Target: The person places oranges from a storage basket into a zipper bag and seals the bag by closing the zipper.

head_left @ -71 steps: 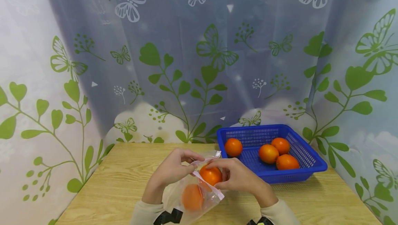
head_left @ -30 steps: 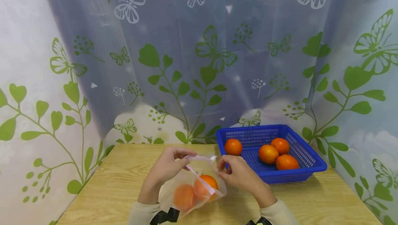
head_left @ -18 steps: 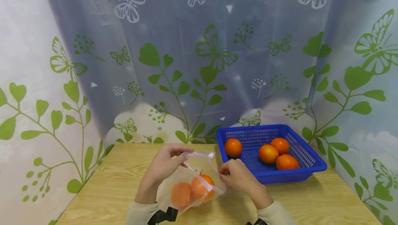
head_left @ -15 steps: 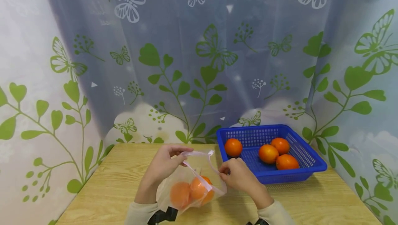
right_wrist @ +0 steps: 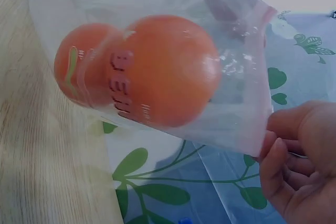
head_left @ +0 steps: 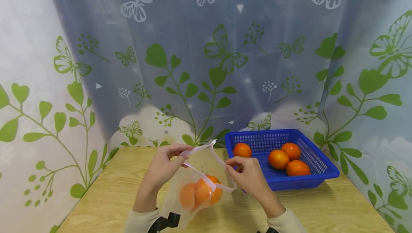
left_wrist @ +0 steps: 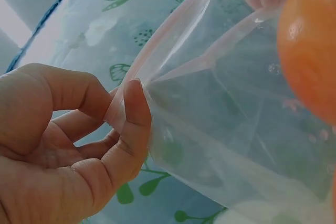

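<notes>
I see a clear bag (left_wrist: 215,119) at the front of the worktop (head_left: 106,186), its pink-edged mouth spread; whether its bottom touches the wood I can't tell. Two oranges (head_left: 207,192) sit inside, side by side. From where I watch, the person's left hand (head_left: 164,163) pinches one side of the mouth between thumb and fingers, and the right hand (head_left: 249,174) pinches the opposite side. Beyond the right hand I have a blue basket (head_left: 289,183) holding four more oranges, one apart at its left end. Behind hangs a leaf-and-butterfly curtain (head_left: 193,22).
</notes>
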Demonstrator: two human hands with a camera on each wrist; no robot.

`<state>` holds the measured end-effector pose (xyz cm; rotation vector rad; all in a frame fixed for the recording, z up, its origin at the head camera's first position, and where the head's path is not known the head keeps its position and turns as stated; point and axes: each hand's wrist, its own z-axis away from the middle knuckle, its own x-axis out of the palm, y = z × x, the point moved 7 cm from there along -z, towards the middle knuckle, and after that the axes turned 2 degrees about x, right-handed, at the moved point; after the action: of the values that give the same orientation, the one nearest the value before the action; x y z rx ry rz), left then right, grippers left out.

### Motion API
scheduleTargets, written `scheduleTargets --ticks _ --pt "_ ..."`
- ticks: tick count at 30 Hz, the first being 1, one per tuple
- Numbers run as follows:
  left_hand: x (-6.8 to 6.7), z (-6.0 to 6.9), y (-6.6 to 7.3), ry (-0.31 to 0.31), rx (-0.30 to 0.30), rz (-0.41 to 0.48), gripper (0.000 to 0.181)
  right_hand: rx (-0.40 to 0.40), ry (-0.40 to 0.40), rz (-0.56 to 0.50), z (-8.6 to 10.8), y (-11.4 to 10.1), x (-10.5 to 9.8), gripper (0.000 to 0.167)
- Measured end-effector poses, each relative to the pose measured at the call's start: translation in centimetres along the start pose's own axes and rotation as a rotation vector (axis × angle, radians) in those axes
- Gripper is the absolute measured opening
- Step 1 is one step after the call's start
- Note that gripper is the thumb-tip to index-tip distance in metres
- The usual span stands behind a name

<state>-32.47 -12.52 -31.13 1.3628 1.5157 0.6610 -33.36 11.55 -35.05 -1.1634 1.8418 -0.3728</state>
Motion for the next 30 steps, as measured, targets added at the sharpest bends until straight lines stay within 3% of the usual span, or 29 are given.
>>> scheduleTargets --ticks 8,16,20,30 --pt "-1.8 1.0 1.4 0.131 -0.003 -0.022 0.028 -0.024 0.057 -0.017 0.0 -0.2 -0.4 0.002" --pt "-2.3 1.5 2.4 0.164 0.002 -0.034 0.03 -0.048 0.073 -0.023 0.0 -0.6 -0.4 0.005" --pt "-1.9 1.5 2.6 0.141 0.001 -0.031 0.03 -0.032 0.044 -0.015 0.0 -0.3 -0.3 0.006" --pt "1.0 1.1 2.6 -0.025 0.025 -0.099 0.033 0.014 -0.073 0.057 -0.1 0.7 -0.5 0.004"
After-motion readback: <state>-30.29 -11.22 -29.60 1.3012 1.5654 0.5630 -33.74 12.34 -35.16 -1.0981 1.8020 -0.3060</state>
